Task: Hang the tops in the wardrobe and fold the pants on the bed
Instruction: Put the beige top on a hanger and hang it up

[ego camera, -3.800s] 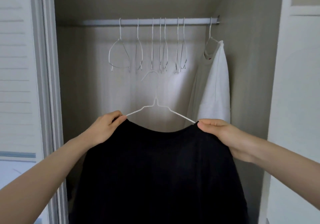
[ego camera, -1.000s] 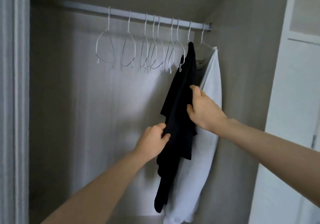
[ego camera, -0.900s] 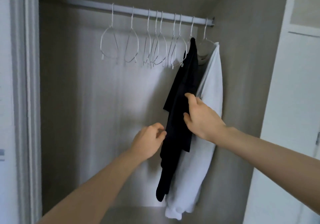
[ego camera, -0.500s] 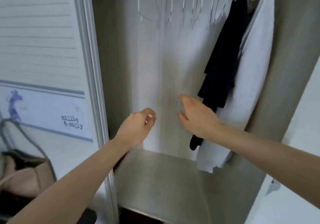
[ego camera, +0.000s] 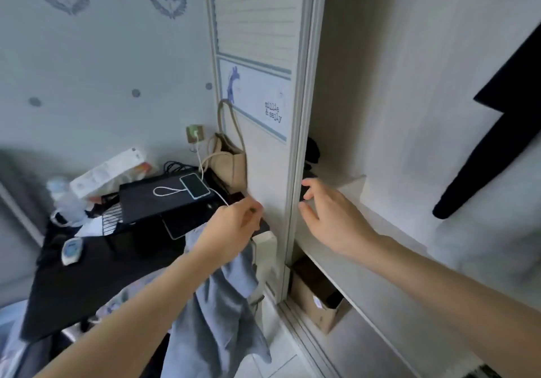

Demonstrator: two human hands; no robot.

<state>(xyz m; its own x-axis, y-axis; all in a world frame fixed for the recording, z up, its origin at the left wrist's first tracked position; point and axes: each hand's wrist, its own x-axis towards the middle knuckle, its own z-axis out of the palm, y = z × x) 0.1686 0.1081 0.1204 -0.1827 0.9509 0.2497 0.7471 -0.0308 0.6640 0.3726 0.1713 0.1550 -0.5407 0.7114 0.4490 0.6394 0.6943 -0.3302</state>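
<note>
The black top [ego camera: 503, 131] hangs inside the wardrobe at the right edge, with the white top [ego camera: 491, 231] behind and below it. My right hand [ego camera: 330, 219] hovers with spread fingers in front of the wardrobe shelf [ego camera: 351, 263], holding nothing. My left hand [ego camera: 234, 231] is left of the wardrobe door frame [ego camera: 298, 131], fingers loosely curled, empty. A light blue-grey garment [ego camera: 219, 304] hangs draped just below my left forearm. The rod and hangers are out of view.
A black side table [ego camera: 87, 275] at the left carries a black laptop [ego camera: 164, 199], a phone [ego camera: 194, 186] on a white cable, a beige bag [ego camera: 228, 161] and a small white device [ego camera: 70, 250]. A cardboard box [ego camera: 319, 301] sits under the shelf.
Both hands have let go of the hung black top and dropped away from it. My view has swung down and left, toward the side table and the blue-grey garment.
</note>
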